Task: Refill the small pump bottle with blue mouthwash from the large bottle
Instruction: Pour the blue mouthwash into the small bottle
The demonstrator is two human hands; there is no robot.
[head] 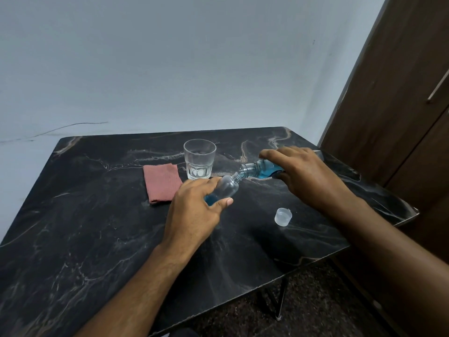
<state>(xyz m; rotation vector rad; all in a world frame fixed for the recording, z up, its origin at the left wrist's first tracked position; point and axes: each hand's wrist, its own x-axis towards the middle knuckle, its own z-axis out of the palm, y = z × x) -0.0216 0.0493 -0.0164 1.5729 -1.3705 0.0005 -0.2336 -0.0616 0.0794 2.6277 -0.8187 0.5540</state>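
**Blue mouthwash passing from large bottle to small**

Blue liquid sits low in the small bottle [224, 189], a clear plastic one held tilted above the middle of the table [97, 239], its open neck pointing up and to the right. The left hand [194, 212] grips it around the lower body, fingers curled over the top and thumb pressed along the near side. Its mouth meets the mouth of the large bottle [257, 170], which lies nearly level, neck aimed left and down, blue mouthwash pooled in its body. The right hand [306, 176] holds that bottle from above, fingers wrapped over it and hiding most of its length.

Just behind the two necks a clear, faceted glass [199, 159] stands upright. Left of the glass, a folded pink cloth [161, 182] lies flat. Near the right forearm, a translucent cap [283, 216] rests by itself on the table, well apart from both bottles.

Black marble-patterned stone with pale and tan veins forms the tabletop, set on thin dark legs. A plain pale wall [170, 69] rises behind it, and a dark brown wooden door [401, 93] stands at the right.
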